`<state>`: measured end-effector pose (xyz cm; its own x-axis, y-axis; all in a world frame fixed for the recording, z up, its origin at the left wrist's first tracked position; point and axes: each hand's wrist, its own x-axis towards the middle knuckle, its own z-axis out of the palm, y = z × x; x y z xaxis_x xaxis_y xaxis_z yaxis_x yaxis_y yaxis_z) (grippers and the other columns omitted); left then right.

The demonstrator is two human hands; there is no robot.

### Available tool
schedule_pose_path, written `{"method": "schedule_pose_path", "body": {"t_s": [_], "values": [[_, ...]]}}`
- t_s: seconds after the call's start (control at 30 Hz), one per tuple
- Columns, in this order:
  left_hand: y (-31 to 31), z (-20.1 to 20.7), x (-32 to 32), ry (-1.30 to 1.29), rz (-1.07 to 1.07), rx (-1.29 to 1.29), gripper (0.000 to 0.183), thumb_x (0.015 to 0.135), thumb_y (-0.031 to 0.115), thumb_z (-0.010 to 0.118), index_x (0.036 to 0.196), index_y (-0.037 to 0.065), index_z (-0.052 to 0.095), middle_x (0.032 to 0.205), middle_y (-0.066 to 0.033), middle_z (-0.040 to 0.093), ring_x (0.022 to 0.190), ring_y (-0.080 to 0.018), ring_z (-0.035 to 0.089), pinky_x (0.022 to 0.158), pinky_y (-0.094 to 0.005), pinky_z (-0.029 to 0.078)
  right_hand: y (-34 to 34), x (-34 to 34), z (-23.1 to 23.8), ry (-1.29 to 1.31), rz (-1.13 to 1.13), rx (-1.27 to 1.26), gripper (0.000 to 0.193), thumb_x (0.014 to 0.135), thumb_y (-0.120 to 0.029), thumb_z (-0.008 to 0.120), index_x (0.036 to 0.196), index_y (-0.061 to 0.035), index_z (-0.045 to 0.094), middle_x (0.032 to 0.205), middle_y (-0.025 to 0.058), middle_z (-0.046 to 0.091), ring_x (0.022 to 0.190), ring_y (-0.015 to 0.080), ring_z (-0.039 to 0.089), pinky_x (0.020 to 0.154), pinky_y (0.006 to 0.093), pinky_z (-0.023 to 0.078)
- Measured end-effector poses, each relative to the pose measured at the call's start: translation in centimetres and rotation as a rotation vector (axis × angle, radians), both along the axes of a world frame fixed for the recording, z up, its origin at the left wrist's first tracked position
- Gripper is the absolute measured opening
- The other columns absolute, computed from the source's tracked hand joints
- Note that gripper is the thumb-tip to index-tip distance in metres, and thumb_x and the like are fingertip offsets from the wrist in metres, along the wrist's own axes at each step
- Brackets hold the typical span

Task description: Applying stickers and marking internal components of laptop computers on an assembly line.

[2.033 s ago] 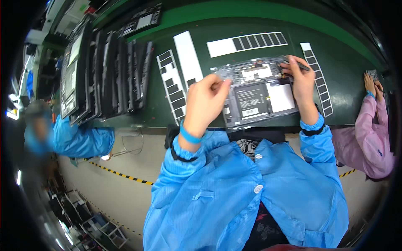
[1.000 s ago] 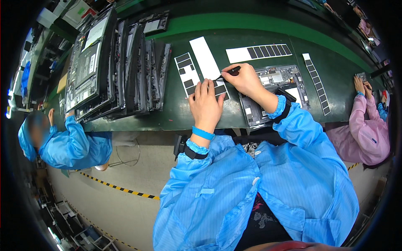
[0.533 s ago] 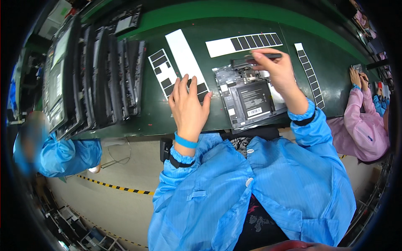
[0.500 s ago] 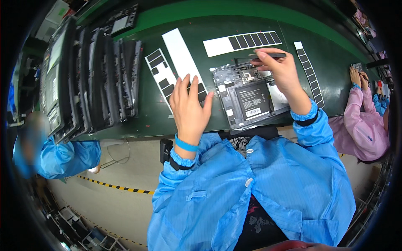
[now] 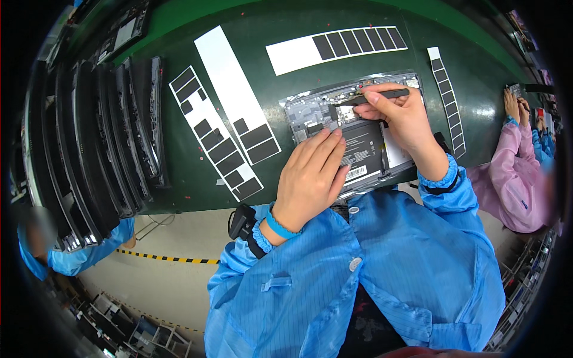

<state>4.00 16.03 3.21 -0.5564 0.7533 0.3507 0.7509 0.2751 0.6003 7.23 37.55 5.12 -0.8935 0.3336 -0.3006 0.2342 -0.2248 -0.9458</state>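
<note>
An opened laptop base [image 5: 301, 110] lies on the green table in front of me, its battery [image 5: 363, 149] and circuit boards showing. In my right hand [image 5: 403, 116] is a pair of black tweezers [image 5: 388, 94], pinched between thumb and fingers above the upper part of the laptop. By the tips of the tweezers is a small black pad [image 5: 333, 112]; whether it touches the laptop I cannot tell. My left hand [image 5: 313, 173] lies with fingers stretched out over the laptop's left side, beside the battery, its fingertips near the pad.
White sheets with black stickers lie left of the laptop [image 5: 222, 143] [image 5: 227, 77], behind it [image 5: 292, 56] and to its right [image 5: 446, 98]. Several laptop bases [image 5: 113, 137] stand in a row at the left. A co-worker in a pink sleeve [image 5: 507, 161] sits at the right.
My left hand has moved right from the sticker sheets onto the laptop. The tweezers have come lower over the laptop with the pad at their tips. The whole view has shifted.
</note>
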Motion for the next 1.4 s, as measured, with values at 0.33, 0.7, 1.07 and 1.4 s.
{"method": "schedule_pose_path", "body": {"t_s": [0.33, 0.7, 1.07, 1.4], "values": [[0.2, 0.5, -0.4, -0.029, -0.001, -0.012, 0.043, 0.073, 0.018, 0.074, 0.111, 0.0, 0.062, 0.12, -0.0107, 0.06, 0.109, -0.029, 0.057, 0.091, -0.0401, 0.044, 0.2, -0.5, -0.4, -0.005, -0.042, 0.032, 0.023, 0.091, -0.01, 0.062, 0.105, 0.0084, 0.062, 0.091, 0.0157, 0.067, 0.084, 0.0216, 0.069, 0.079, 0.0303, 0.058], [2.1, 0.6, 0.5, 0.122, 0.085, -0.28, 0.061, 0.079, 0.039, 0.066, 0.129, 0.008, 0.052, 0.139, -0.0153, 0.043, 0.121, -0.033, 0.042, 0.095, -0.0481, 0.036, 0.3, -0.3, -0.9, 0.043, -0.016, 0.035, 0.024, 0.09, -0.01, 0.063, 0.106, 0.0076, 0.062, 0.096, 0.0162, 0.067, 0.086, 0.0229, 0.069, 0.078, 0.0298, 0.058], [1.6, 1.3, 0.1, 0.15, 0.127, -0.077, 0.057, 0.075, 0.032, 0.07, 0.124, 0.007, 0.054, 0.134, -0.021, 0.046, 0.125, -0.0356, 0.042, 0.099, -0.051, 0.033, -2.0, -1.3, 1.6, 0.151, -0.063, 0.233, 0.028, 0.092, -0.017, 0.062, 0.11, 0.0048, 0.062, 0.101, 0.0157, 0.066, 0.09, 0.0225, 0.068, 0.075, 0.029, 0.056], [-7.8, -1.3, -3.7, 0.183, 0.603, -0.189, 0.044, 0.082, 0.026, 0.066, 0.119, 0.005, 0.057, 0.124, -0.0089, 0.056, 0.116, -0.028, 0.051, 0.09, -0.0453, 0.042, -11.3, -8.1, 0.3, 0.115, 0.256, 0.602, 0.029, 0.086, -0.021, 0.066, 0.097, 0.0057, 0.066, 0.072, 0.0119, 0.068, 0.054, 0.0146, 0.066, 0.049, 0.0265, 0.049]]}}
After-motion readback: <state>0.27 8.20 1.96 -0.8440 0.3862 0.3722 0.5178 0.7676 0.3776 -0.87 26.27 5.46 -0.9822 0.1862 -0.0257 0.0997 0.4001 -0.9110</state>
